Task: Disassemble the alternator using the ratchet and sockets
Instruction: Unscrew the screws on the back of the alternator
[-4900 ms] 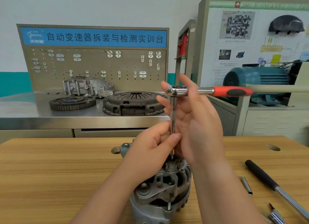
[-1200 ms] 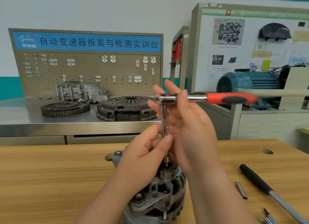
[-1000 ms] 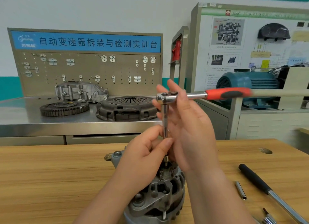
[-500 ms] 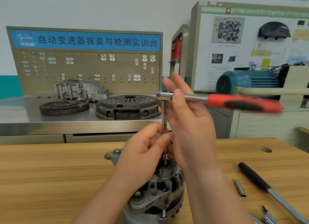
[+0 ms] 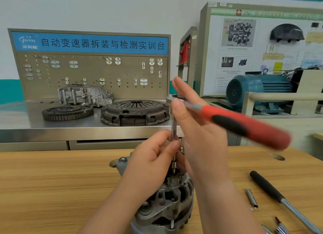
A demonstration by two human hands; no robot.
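Fastener removal at the top of the alternator point(image 5: 162, 204) is judged to be the step in hand. The unit stands on the wooden surface point(image 5: 52, 181), at the lower frame edge. Fingers of the left hand point(image 5: 153, 162) pinch the extension bar point(image 5: 173, 129) low down, holding it upright. The right hand point(image 5: 201, 141) pinches the head of the ratchet point(image 5: 244, 127) between thumb and straight fingers, with the red handle pointing right. The next move probably calls for a handle swing with the bar held vertical. Socket and fastener are hidden behind the hands. The handle is blurred. At right, loose tools point(image 5: 267, 186) are cut off.
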